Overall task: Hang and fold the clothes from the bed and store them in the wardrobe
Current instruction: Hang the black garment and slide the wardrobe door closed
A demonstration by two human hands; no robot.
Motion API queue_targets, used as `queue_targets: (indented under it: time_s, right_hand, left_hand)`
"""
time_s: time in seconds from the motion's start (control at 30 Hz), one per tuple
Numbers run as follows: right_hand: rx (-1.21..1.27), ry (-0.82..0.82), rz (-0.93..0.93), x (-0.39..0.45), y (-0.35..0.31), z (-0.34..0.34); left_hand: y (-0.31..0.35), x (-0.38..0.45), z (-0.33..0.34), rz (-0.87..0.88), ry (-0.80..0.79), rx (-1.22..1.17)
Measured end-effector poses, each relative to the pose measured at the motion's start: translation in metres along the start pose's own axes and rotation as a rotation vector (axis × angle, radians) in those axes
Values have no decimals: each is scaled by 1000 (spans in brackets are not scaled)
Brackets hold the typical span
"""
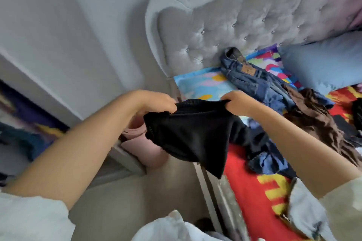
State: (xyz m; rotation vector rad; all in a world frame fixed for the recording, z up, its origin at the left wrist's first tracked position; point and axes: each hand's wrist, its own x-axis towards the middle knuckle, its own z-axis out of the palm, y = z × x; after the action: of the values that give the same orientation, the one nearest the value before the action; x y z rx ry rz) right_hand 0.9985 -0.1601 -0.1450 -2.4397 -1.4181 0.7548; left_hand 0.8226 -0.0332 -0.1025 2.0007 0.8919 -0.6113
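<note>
**newbie_folds:** Plenty is left on that bed (244, 191), right? How much of the job can be called done?

**tidy_lurker:** Most of it is still to be done, judging by what's shown. The red and yellow cover is strewn with unfolded stuff: a brown garment (317, 115) is crumpled on the right, blue jeans (248, 76) are lying up near the grey tufted headboard (215, 25), and a dark blue heap (266, 154) is dumped in the middle. Nothing folded or hung can be seen on the bed.

**newbie_folds:** And the wardrobe?

**tidy_lurker:** Only a blurry edge of it (25, 123) is caught at the left, so what's stored inside can't be told.

**newbie_folds:** What's being handled?

**tidy_lurker:** A black knit garment (188, 135) is held up in the air over the bed's edge, stretched between both hands. Its top hem is pinched by the left hand (156, 101) at one corner and gripped by the curled fingers of the right hand (237, 101) at the other. Probably it's being squared up for folding.
</note>
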Motion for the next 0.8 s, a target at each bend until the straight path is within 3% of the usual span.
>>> queue_targets:
  time_s: [0.07, 0.23, 0.47, 0.6, 0.73, 0.8]
  right_hand:
    - [57, 54, -80, 5, -47, 21]
    - [149, 13, -447, -26, -210, 82]
    - [144, -6, -619, -69, -367, 146]
    - [215, -1, -735, -82, -454, 173]
    - [650, -311, -705, -82, -534, 186]
    - [744, -431, -689, -79, -579, 192]
  left_hand:
    - [-44, -36, -5, -42, 117, -19]
    - [-192, -155, 6, -188, 669, -62]
    - [-341, -290, 54, -319, 1495, -77]
    - [-397, -342, 55, -377, 1521, -44]
    - [-440, -390, 41, -137, 1460, -352]
    - [-460, -409, 31, -92, 1468, -312]
